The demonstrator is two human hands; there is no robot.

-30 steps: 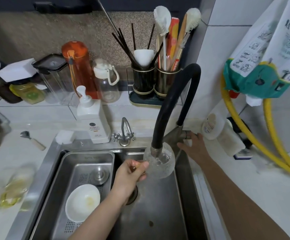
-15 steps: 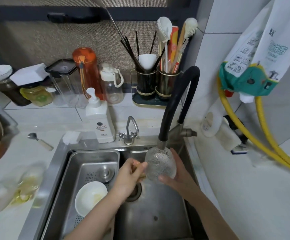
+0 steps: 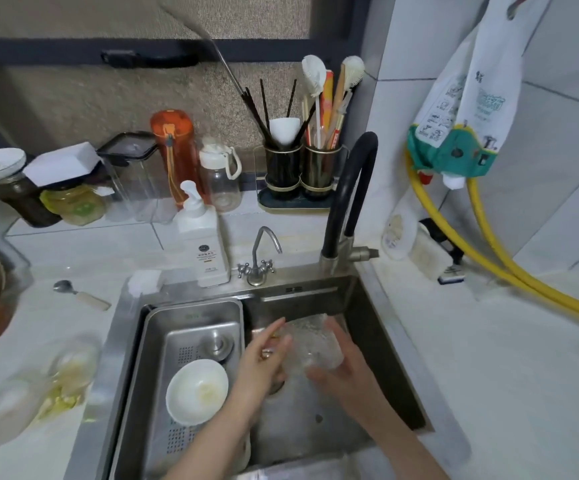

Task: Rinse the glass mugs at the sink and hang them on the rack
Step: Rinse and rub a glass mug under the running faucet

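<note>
1. While I watch from the head camera, the glass mug (image 3: 314, 344) lies tilted over the right basin of the sink (image 3: 378, 327), its long axis running from upper left to lower right; I cannot tell for sure which end is the mouth, because the glass is blurred.
2. I see the mug held between both hands, above the drain and well below the black faucet hose (image 3: 350, 188).
3. My left hand (image 3: 264, 358) is on the mug's left side, its fingers stretched up along the glass and touching it; a small amber part, perhaps the handle, shows just beside these fingers.
4. My right hand (image 3: 343, 365) cups the mug from the right and from beneath, the thumb lying up along the glass and the fingers curled under its lower end, so this hand grips it.
5. The mug looks clear and colourless, with a bumpy, textured wall that catches the light; its edges are smeared.
6. I see a white bowl (image 3: 197, 391) with a yellowish smear lying in the steel drain tray (image 3: 191, 317) on the sink's left side, apart from the mug.
7. Behind the sink stand a white pump bottle (image 3: 203, 244) and a small chrome tap (image 3: 257, 258).
</note>
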